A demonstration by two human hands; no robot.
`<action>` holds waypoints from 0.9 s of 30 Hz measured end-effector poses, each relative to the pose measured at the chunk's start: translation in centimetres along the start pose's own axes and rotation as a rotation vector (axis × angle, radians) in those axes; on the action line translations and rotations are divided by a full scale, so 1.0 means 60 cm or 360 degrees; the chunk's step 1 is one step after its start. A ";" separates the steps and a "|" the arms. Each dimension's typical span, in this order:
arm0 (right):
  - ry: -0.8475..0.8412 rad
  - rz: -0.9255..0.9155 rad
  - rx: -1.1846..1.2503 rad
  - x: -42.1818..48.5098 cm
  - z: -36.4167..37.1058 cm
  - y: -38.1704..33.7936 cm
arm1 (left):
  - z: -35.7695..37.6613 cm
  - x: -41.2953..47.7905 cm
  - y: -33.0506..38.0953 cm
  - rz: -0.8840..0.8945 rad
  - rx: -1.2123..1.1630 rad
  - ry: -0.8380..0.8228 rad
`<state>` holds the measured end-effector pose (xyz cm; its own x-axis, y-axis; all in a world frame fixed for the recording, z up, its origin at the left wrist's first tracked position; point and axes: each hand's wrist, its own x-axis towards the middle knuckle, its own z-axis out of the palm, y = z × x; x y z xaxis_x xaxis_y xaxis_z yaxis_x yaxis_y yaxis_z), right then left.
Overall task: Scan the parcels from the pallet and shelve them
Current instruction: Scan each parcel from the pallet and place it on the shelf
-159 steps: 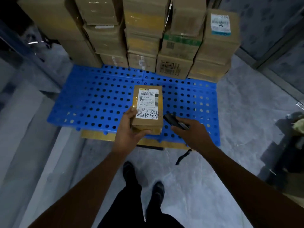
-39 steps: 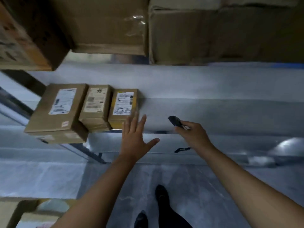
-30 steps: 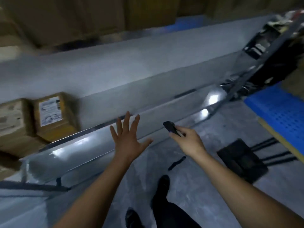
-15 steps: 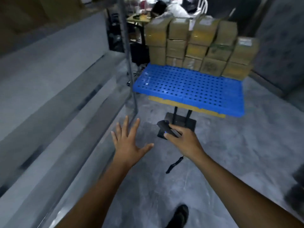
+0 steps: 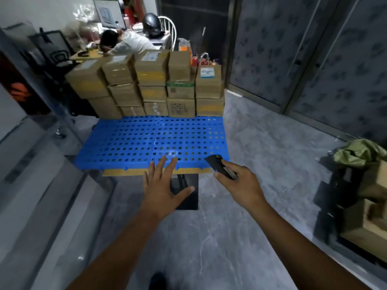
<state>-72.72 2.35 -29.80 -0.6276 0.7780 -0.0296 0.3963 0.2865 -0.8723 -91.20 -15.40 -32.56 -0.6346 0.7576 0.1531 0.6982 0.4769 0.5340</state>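
A blue perforated pallet [image 5: 134, 141] lies ahead of me on the grey floor, with several brown cardboard parcels [image 5: 152, 84] stacked along its far edge. My left hand [image 5: 162, 189] is stretched out flat with fingers spread, empty, in front of the pallet's near edge. My right hand [image 5: 240, 183] grips a small black scanner [image 5: 217, 164], held over the pallet's near right corner. The pallet's near half is bare.
A grey metal shelf [image 5: 31, 185] runs along my left. A person [image 5: 127, 42] leans on a desk behind the parcels. A dark rack with boxes and a green cloth [image 5: 360, 153] stands at right. A black base plate [image 5: 186, 193] sits under the pallet.
I left the small labelled parcel on the shelf beside two others, let go, and turned right. The pallet is now straight ahead and closer; my left hand stays open, my right keeps the scanner.
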 end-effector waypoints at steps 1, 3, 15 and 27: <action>0.0036 0.0027 0.0029 0.015 -0.012 0.009 | 0.010 0.020 0.010 0.0027 -0.0027 -0.0023; 0.0080 0.0053 0.0073 0.047 -0.032 0.023 | 0.029 0.062 0.026 0.0059 -0.0040 -0.0059; 0.0267 0.0150 0.0025 0.407 -0.108 0.059 | 0.131 0.457 0.045 0.0075 -0.0253 -0.0144; 0.0300 0.0090 -0.0127 0.749 -0.180 0.035 | 0.187 0.849 0.099 0.0336 -0.0054 0.0090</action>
<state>-92.83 43.97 -27.71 -0.4696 0.8827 0.0208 0.4838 0.2769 -0.8302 -115.66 31.02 -30.92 -0.4935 0.8124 0.3105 0.8067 0.2942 0.5124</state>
